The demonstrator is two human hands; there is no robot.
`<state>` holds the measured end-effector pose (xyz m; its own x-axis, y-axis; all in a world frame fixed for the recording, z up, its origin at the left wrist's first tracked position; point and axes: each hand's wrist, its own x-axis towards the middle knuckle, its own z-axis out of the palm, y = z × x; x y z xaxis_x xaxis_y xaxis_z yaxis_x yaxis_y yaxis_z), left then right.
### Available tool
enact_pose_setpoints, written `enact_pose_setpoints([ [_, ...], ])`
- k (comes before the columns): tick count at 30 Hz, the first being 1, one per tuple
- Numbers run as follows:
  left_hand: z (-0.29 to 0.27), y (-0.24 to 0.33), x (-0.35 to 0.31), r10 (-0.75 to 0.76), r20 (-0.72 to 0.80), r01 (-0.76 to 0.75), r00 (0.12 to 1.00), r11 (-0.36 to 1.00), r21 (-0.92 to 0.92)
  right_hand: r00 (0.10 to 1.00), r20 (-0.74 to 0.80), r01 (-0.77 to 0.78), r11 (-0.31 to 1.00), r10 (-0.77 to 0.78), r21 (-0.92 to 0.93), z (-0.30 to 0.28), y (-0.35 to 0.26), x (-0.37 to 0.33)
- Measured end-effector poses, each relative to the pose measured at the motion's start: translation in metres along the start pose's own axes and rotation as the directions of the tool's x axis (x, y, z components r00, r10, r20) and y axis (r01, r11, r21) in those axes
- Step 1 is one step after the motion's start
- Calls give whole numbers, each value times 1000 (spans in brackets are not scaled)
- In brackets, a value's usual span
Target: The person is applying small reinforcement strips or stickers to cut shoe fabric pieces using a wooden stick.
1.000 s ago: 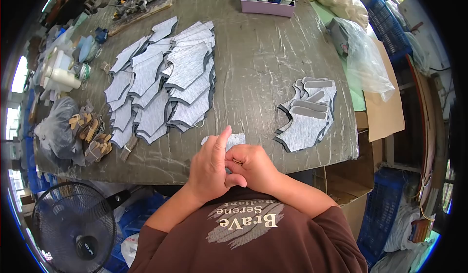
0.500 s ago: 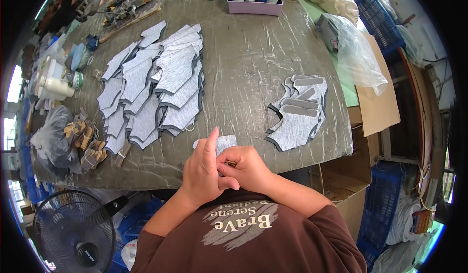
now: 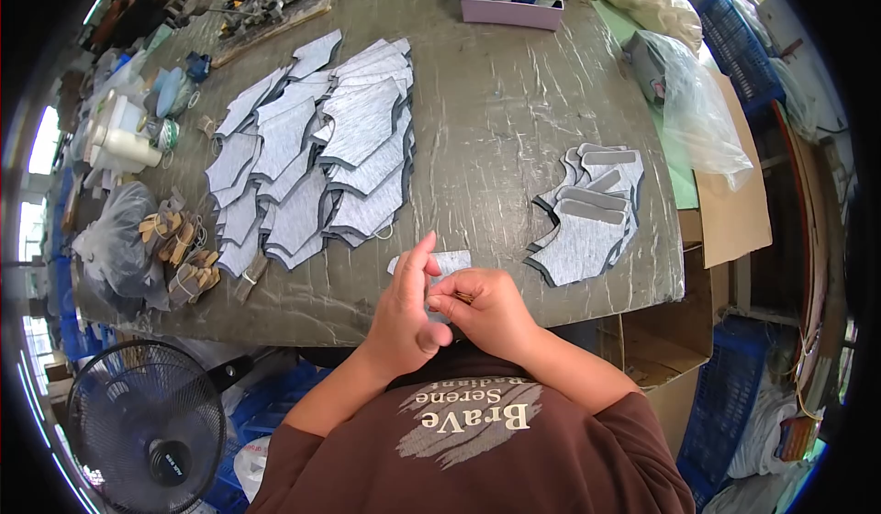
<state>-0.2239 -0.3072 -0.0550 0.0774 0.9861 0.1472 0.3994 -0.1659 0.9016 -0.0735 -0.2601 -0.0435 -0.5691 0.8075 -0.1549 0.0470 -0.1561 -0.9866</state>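
Observation:
A small grey fabric piece (image 3: 447,263) lies at the near edge of the table (image 3: 496,119), partly under my hands. My left hand (image 3: 410,314) presses on it with the forefinger stretched forward. My right hand (image 3: 488,310) pinches the piece's near edge, fingers curled. Left of my hands, several grey cut fabric pieces (image 3: 317,156) are laid out in overlapping rows. To the right sits a smaller stack of grey pieces with sewn strips (image 3: 587,213).
A pink tray of bottles (image 3: 514,2) stands at the far edge. Clear plastic bags (image 3: 690,96) lie at the right, cardboard boxes (image 3: 730,216) beside the table. Brown-and-tan small parts (image 3: 179,252) and a bag sit at the left edge. A floor fan (image 3: 147,427) stands lower left.
My hands stay on the small grey piece at the table edge, and my left forefinger has shifted slightly on it. The view has tilted a little.

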Motion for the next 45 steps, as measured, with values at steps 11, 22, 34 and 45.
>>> enact_pose_setpoints([
  [11, 0, 0, 3, 151, 47, -158, 987, 937, 313, 1000, -3, -4, 992, 3, -124, -2, 3, -1],
  [22, -1, -9, 0, -460, 27, 412, 888, 767, -491, 973, 124, -229, 861, 194, 453, -7, 16, -1],
  [34, -38, -5, 7, 162, -62, -158, 985, 985, 69, 976, -123, 23, 479, 179, 878, -23, 20, 13],
  [45, -18, -3, -32, -728, 99, 549, 678, 413, -726, 950, 63, 223, 518, -307, -826, -14, 26, -13],
])
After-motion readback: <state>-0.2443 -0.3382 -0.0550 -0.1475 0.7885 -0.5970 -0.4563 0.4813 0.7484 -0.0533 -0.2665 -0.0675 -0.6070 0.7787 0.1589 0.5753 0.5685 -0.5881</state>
